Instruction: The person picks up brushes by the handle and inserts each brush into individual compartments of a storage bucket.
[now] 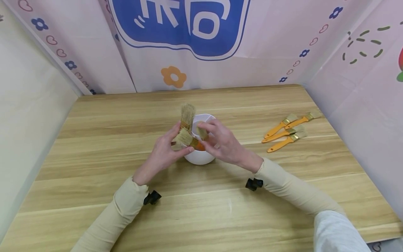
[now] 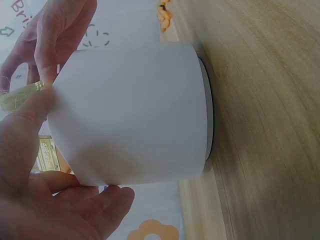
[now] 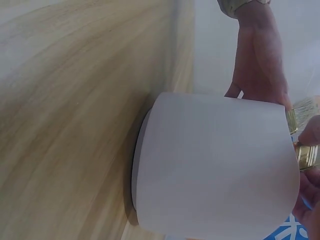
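A round white container (image 1: 200, 159) stands upright on the table, holding several paintbrushes with their bristles up or leaning over the rim. My left hand (image 1: 162, 151) grips its left side, thumb at the near rim and fingers against the far wall, as the left wrist view (image 2: 60, 200) also shows. A wide-bristled paintbrush (image 1: 188, 113) stands near those fingers; another paintbrush (image 1: 183, 137) leans left above the thumb. At the right of the opening, my right hand (image 1: 221, 141) pinches a paintbrush (image 3: 306, 156) by its brass ferrule. The container wall hides most of the handles.
Several orange-handled paintbrushes (image 1: 284, 134) lie in a loose group on the right of the wooden table (image 1: 220, 210). Printed panels (image 1: 252, 66) stand along the table's back and sides.
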